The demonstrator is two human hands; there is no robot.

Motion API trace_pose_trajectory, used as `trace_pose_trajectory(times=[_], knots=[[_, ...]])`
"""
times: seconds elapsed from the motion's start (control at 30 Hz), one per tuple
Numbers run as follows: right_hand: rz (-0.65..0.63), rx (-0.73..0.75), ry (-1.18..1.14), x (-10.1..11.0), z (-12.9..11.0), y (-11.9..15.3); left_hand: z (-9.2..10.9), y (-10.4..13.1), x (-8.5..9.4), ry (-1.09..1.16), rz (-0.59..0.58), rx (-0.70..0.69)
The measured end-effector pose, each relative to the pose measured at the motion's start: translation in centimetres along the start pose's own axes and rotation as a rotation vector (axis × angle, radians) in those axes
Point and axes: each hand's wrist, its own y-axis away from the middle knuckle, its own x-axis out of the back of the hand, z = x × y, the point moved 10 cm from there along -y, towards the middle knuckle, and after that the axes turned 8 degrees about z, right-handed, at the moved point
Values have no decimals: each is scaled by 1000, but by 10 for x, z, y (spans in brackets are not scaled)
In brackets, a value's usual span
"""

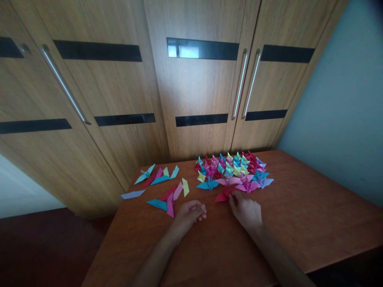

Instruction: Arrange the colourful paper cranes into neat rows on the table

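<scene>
My right hand (247, 209) rests on the wooden table with its fingers pinching a red origami crane (222, 195), part of which the fingers hide. To the left, my left hand (190, 213) is loosely curled closed, and nothing shows in it. Behind my right hand stand other folded cranes, among them a blue crane (208, 184) and a pink crane (247, 184). Nearest my left hand lie flat folded paper pieces, including a magenta piece (170, 205), a blue piece (157, 204) and a yellow piece (185, 187).
Many small colourful cranes (229, 169) stand packed in rows at the table's back. More folded pieces (160, 179) lie at the back left, with a lavender piece (133, 194) by the left edge. A wooden wardrobe (200, 87) rises behind the table (314, 207); a wall (338, 119) borders the right.
</scene>
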Motion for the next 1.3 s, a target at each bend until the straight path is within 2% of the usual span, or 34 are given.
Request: trace_pose_trajectory(times=[0.27, 0.73, 0.97, 1.07, 1.17, 1.23, 1.3], knots=[[-52, -124, 41, -5, 21, -8, 0, 0, 0, 8, 3, 6], [-21, -97, 91, 0, 18, -13, -1, -1, 0, 0, 6, -3], [15, -128, 25, 8, 20, -7, 0, 0, -1, 8, 9, 2], [13, -65, -87, 9, 5, -4, 1, 1, -1, 13, 22, 13], [-70, 86, -262, 0, -31, 0, 9, 1, 9, 11, 71, -17], [-149, 191, -358, -9, -59, 4, 20, -2, 26, -14, 129, -66], [-211, 261, -414, -18, -82, 7, 32, -6, 52, -74, 214, -126]])
